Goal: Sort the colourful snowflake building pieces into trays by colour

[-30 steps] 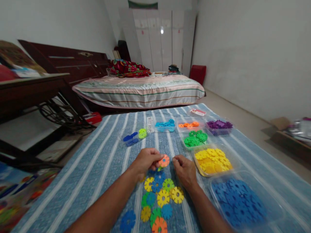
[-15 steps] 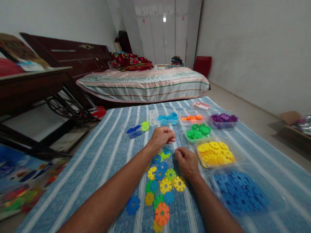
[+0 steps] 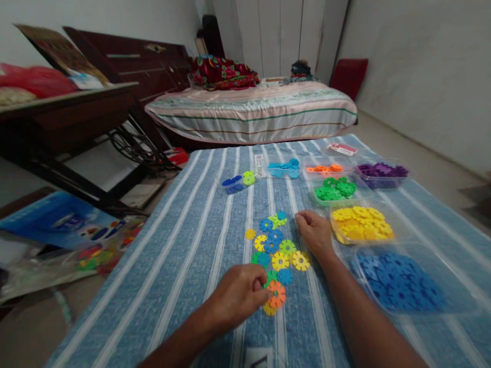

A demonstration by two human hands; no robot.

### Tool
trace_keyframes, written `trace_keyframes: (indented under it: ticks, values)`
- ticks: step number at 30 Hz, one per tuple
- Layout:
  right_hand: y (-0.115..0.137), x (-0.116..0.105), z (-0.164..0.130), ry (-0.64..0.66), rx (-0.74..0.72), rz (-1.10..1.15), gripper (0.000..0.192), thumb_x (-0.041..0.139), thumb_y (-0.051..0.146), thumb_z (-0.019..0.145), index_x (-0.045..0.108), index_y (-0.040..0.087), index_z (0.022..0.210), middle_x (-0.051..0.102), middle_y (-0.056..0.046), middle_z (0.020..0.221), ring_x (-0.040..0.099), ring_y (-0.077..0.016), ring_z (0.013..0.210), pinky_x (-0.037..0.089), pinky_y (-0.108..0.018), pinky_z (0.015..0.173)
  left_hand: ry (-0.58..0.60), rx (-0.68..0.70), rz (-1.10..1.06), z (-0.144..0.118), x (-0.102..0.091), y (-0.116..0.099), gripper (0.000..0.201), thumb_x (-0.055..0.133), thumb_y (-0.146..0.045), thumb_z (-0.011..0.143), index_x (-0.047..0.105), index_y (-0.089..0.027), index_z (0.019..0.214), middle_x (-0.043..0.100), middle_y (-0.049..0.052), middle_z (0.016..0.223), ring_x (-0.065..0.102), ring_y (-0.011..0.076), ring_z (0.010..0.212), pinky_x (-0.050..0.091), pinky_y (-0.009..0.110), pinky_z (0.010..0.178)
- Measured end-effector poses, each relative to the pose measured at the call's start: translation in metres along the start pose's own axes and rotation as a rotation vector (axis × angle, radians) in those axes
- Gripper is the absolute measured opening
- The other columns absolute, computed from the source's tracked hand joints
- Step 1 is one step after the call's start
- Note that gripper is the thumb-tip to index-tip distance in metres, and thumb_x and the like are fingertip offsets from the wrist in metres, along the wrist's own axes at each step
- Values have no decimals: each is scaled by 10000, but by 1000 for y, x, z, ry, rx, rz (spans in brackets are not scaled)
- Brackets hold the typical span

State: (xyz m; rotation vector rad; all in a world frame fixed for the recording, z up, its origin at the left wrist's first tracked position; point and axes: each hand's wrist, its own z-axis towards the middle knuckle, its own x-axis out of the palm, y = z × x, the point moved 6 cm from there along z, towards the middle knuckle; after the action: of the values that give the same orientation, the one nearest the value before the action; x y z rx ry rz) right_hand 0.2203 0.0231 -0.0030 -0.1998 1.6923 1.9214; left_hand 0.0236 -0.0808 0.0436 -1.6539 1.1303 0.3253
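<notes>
My left hand (image 3: 241, 291) is over the near end of a loose cluster of flower-shaped plastic discs, its fingers curled in and its thumb tip at the edge of an orange disc (image 3: 277, 295). Whatever may be inside its fingers is hidden. My right hand (image 3: 315, 232) rests on the striped cloth right of the cluster, fingers curled, their contents hidden too. Between the hands lie notched discs, among them a yellow disc (image 3: 281, 261), a blue disc (image 3: 285, 277) and a lime green disc (image 3: 287, 248), several overlapping or joined. One small orange-yellow disc (image 3: 250, 234) lies apart.
Clear containers hold discs sorted by colour: blue (image 3: 401, 283), yellow (image 3: 362, 223), green (image 3: 336, 189), purple (image 3: 382, 173), orange (image 3: 324, 168), light blue (image 3: 284, 167). A small tray (image 3: 235, 185) with dark blue and lime discs stands at the left. A bed (image 3: 249, 112) is beyond.
My left hand has come back toward me from the far end of the disc cluster to the near end. My right hand stays beside the cluster. The camera view has shifted.
</notes>
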Motion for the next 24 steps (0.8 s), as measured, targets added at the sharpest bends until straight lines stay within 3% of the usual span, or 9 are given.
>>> trace_keyframes:
  ticks: [6,12,15,19,24]
  values:
    - [-3,1,0,12,20,31,342,476,464,797,682,191,793,592,1,586,555,-154,569,395,-259,585,-74,85,231,-8,19,-10,198,570,-308,795,611,-186,946,608,48,957,563,197,879,398,311,765]
    - [2,1,-1,1,-20,15,345,460,452,810,685,192,772,595,-4,589,550,-149,577,390,-258,589,-92,83,201,-7,20,-13,89,566,-256,771,581,-182,817,596,47,921,541,187,842,388,302,734]
    - [3,2,0,0,-22,5,339,455,441,818,688,198,774,605,-7,594,555,-153,584,385,-258,586,-88,48,16,-4,18,-8,82,542,-233,751,535,-175,695,565,10,760,512,141,707,364,261,634]
    - [5,5,1,-11,-33,2,322,458,426,826,691,210,778,625,-8,623,576,-161,623,389,-260,615,26,-114,-386,6,12,2,161,570,-301,707,504,-171,641,490,-43,560,424,80,499,310,211,489]
    - [5,8,1,-9,-33,10,313,456,411,836,696,214,791,641,-10,645,580,-162,633,383,-253,614,-12,-167,-604,37,-20,-3,258,638,-394,669,574,-150,723,561,-24,492,488,92,426,343,194,424]
